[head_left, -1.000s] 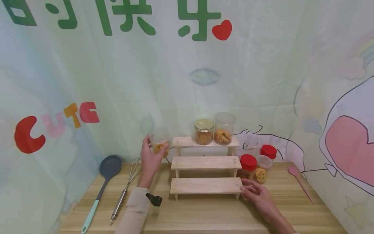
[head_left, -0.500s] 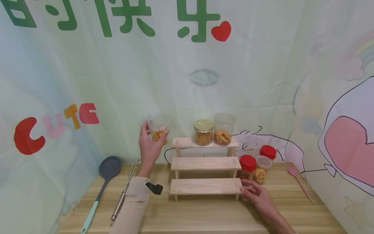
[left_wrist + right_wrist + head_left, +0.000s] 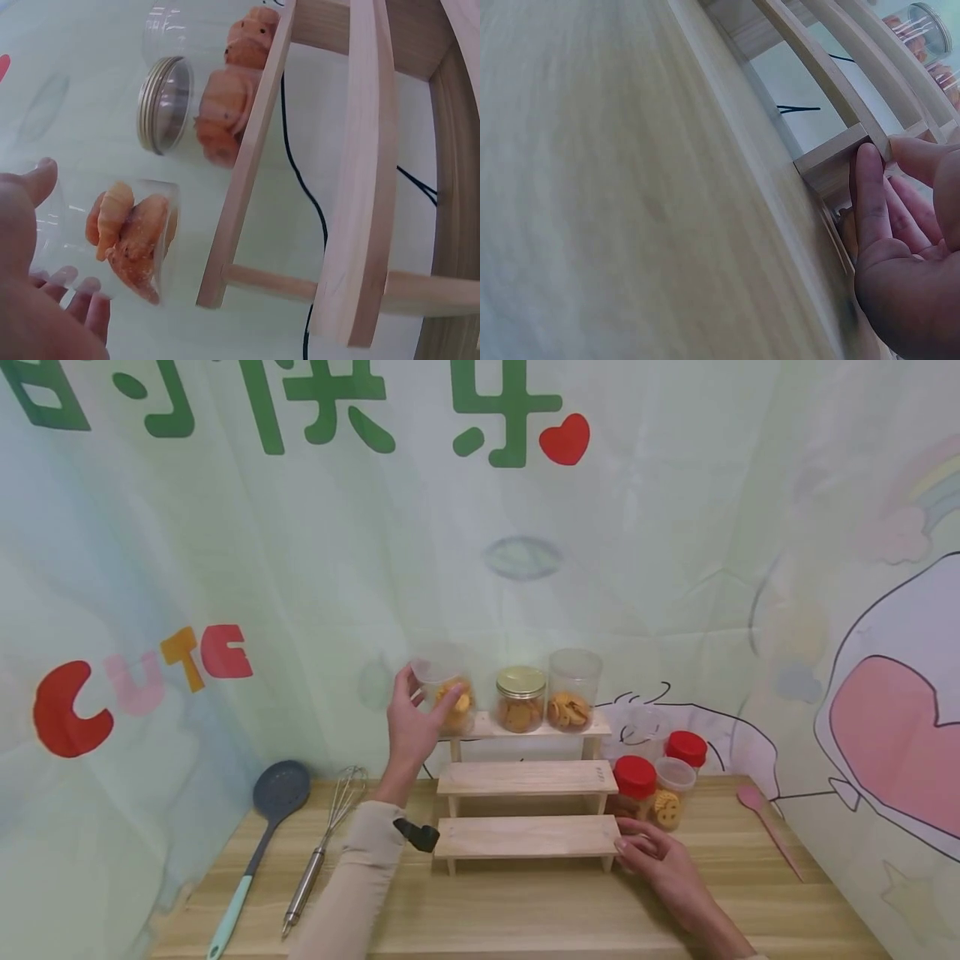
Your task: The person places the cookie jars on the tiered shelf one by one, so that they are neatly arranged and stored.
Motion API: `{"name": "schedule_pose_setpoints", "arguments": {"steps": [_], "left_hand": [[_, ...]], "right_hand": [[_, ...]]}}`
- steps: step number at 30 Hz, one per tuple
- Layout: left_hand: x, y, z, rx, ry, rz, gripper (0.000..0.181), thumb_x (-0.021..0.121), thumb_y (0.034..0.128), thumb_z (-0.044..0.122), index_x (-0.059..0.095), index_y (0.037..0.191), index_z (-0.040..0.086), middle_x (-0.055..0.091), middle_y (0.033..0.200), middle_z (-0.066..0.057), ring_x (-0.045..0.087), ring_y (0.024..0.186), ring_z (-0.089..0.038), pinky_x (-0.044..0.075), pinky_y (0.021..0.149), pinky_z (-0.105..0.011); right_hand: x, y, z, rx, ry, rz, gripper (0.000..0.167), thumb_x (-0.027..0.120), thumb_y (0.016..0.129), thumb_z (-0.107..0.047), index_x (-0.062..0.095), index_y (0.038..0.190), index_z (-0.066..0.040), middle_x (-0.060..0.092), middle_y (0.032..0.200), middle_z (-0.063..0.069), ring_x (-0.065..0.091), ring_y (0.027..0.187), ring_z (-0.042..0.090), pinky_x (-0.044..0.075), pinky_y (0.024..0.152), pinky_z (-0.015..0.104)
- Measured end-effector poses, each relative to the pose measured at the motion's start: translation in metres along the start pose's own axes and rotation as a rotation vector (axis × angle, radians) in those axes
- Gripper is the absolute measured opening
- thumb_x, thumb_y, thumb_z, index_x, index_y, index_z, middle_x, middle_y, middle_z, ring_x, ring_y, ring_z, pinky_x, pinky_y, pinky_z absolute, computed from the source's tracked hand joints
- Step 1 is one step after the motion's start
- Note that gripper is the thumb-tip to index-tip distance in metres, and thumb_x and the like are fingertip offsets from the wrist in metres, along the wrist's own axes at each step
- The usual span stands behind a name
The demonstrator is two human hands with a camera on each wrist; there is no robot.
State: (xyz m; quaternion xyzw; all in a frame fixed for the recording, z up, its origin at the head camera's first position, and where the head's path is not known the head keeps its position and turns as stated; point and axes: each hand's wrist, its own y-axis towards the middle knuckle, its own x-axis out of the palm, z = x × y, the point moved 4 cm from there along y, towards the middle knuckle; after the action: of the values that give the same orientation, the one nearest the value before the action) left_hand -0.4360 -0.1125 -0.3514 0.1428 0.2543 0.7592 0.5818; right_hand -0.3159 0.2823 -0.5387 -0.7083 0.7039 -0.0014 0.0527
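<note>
head view: mid-frame, the left hand grips a clear cookie jar just above a tiered wooden stand, whose bottom step the right hand pinches at lower right.

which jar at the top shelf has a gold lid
The short middle jar, between the jar in the left hand and the tall jar to its right; neither of those shows any gold.

Lighting is diffuse, moderately bright. Soft shadow lies beneath the wooden stand. Right wrist view: near tabletop blurred, white glare streaks on far jar. Left wrist view: hazy, low contrast.
</note>
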Motion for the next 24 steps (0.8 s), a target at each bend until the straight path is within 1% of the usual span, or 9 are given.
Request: {"name": "schedule_pose_setpoints", "arguments": {"steps": [5,10,16,24], "left_hand": [[0.017,-0.001,-0.001,-0.007,0.012,-0.051,0.085,0.088,0.0929,0.039,0.044,0.160,0.009,0.058,0.158,-0.014,0.053,0.149,-0.030,0.046,0.125,-0.049],[0.028,0.000,-0.005,-0.025,0.020,-0.075,0.086,0.088,0.0926,0.039,0.044,0.160,0.010,0.058,0.159,-0.013,0.054,0.148,-0.030,0.047,0.125,-0.049],[0.035,0.000,-0.008,-0.051,0.049,-0.084,0.087,0.088,0.0920,0.042,0.044,0.160,0.011,0.057,0.159,-0.012,0.054,0.149,-0.031,0.046,0.126,-0.050],[0.038,-0.001,-0.012,-0.053,0.079,-0.096,0.089,0.086,0.0933,0.044,0.041,0.162,0.011,0.054,0.163,-0.013,0.053,0.150,-0.033,0.044,0.127,-0.050]], "right_hand": [[0.001,0.000,0.001,0.008,-0.017,0.009,0.060,0.076,0.103,-0.023,0.054,0.155,-0.003,0.078,0.129,0.015,0.075,0.108,0.011,0.065,0.096,0.028],[0.000,0.001,0.000,0.021,-0.029,0.021,0.059,0.076,0.103,-0.024,0.055,0.155,-0.005,0.078,0.130,0.014,0.075,0.109,0.012,0.065,0.095,0.026],[0.000,0.001,0.000,0.021,-0.016,0.025,0.059,0.076,0.103,-0.023,0.055,0.155,-0.005,0.077,0.131,0.016,0.076,0.111,0.015,0.065,0.097,0.030],[0.000,0.001,-0.001,0.013,-0.017,0.017,0.059,0.076,0.103,-0.023,0.054,0.155,-0.004,0.078,0.130,0.015,0.076,0.109,0.013,0.065,0.096,0.028]]}}
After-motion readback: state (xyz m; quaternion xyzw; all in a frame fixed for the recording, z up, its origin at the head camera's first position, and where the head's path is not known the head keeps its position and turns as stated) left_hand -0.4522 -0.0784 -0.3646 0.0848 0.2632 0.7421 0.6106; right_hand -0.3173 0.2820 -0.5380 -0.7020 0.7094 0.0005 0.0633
